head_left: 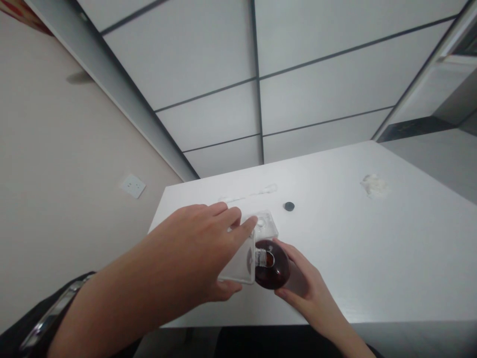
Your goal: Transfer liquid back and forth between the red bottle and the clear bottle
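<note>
Nearest, a shiny band [55,311] circles the left wrist; the left forearm reaches inward from the lower left, palm down. The left hand [197,243] grips a clear box [236,263], thumb below and fingers above. The right hand [316,286], entering from the lower right, has its fingers closed around a brown bottle [276,276], tilted so that its clear threaded neck points left at the box, above the counter [372,258]; whether they touch cannot be told. The hand partly covers the bottle, and any label there cannot be read. Just beyond lies a clear square piece [271,229] with a ring-shaped centre; farther, a dark round cap [289,206], a thin whitish strip [269,189] and, well to the right, a crumpled white wad [374,186].
</note>
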Demonstrator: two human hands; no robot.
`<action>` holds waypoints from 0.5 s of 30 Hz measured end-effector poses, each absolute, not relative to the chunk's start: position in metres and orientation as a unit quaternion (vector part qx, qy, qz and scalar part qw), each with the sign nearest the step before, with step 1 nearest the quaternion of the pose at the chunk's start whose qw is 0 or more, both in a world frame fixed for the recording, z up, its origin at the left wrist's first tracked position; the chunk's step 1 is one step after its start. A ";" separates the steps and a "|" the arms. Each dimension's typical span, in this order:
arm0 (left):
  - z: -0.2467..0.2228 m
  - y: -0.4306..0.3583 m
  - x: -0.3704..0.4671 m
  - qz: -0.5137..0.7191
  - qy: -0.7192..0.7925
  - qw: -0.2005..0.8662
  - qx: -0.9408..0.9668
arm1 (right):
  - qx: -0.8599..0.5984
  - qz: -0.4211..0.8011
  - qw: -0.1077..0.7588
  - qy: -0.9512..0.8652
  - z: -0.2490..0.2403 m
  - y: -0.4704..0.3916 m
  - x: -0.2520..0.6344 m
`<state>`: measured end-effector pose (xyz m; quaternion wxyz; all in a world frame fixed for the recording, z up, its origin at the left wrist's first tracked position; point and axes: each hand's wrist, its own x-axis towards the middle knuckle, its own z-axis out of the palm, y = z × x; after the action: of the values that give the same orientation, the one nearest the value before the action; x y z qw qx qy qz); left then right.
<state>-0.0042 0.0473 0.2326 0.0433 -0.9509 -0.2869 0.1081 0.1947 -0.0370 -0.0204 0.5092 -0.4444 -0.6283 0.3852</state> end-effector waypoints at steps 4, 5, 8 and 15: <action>0.234 0.046 -0.003 0.118 -0.287 0.036 -0.950 | -0.438 0.390 0.511 -0.629 -0.019 -0.036 0.195; 0.234 0.046 -0.003 0.116 -0.287 0.035 -0.950 | -0.437 0.390 0.510 -0.629 -0.019 -0.036 0.195; 0.233 0.047 -0.003 0.113 -0.284 0.034 -0.951 | -0.441 0.391 0.508 -0.628 -0.019 -0.037 0.195; 0.237 0.047 0.000 0.124 -0.282 0.037 -0.951 | -0.445 0.409 0.508 -0.614 -0.021 -0.038 0.194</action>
<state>-0.0004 0.0472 0.2365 0.0372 -0.9508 -0.2817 0.1238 0.1944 -0.0383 -0.0208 0.5079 -0.4452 -0.6136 0.4090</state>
